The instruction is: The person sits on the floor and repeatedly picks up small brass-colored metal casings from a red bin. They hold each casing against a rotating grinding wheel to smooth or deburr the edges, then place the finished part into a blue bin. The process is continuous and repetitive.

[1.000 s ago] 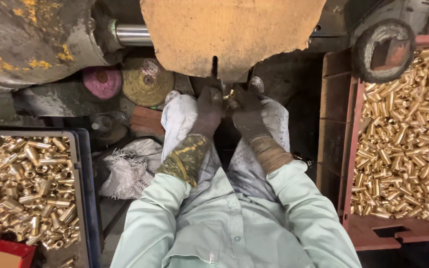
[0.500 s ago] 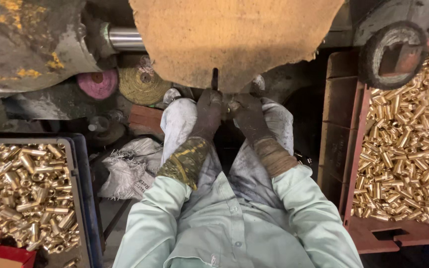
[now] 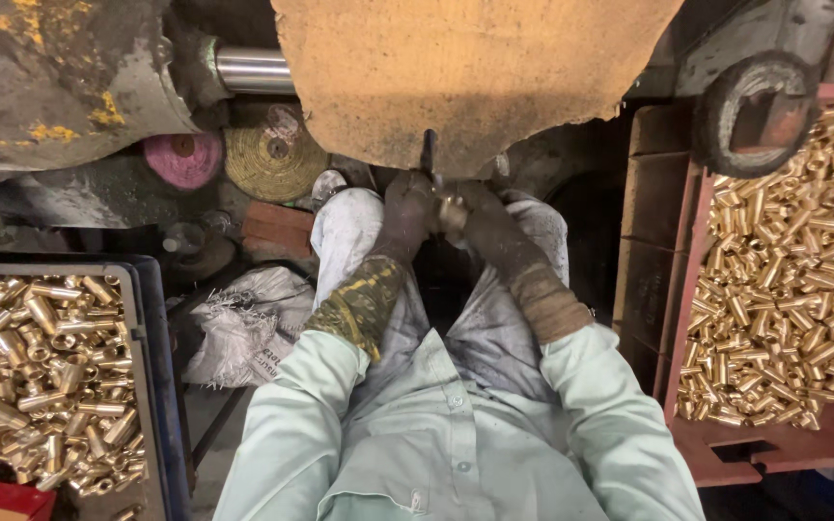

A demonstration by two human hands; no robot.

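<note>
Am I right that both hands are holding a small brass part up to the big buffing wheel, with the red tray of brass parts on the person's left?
Not quite. The head view shows the left hand and right hand holding the brass part at the buffing wheel, but the red tray lies on the person's right. The tray on the left is a dark one.

Both hands [image 3: 441, 217] seemingly press brass part [image 3: 453, 212] against buffing wheel [image 3: 475, 77]
</note>
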